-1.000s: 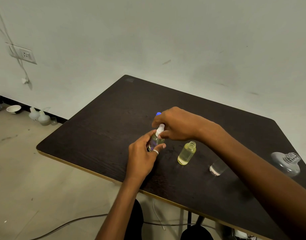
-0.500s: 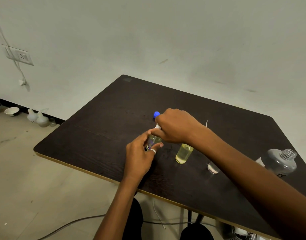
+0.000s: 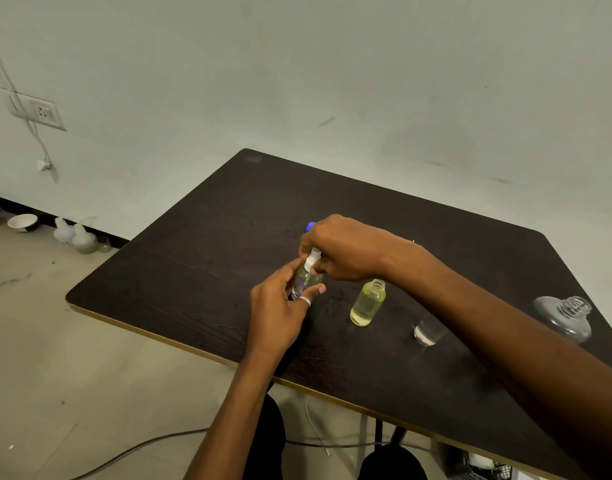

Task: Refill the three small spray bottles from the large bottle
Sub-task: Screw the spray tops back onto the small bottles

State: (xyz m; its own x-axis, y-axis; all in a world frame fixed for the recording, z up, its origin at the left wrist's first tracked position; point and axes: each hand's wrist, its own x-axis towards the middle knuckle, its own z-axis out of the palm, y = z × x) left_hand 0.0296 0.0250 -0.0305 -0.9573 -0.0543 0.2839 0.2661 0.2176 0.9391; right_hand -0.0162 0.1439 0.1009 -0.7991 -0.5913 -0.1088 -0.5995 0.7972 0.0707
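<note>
On the dark wooden table, the left hand wraps its grip around the body of a small spray bottle holding pale yellow liquid, a ring on one finger. The right hand closes its grip from above on the bottle's white spray head — fingers pinched around it. Just right of this, a second small bottle stands upright and uncapped, filled with yellowish liquid. Further right a third small bottle, clear, stands partly hidden behind the right forearm. Near the table's right edge stands the large bottle — clear, round-bodied, its threaded neck open. A blue cap peeks out just beyond the right hand's knuckles.
</note>
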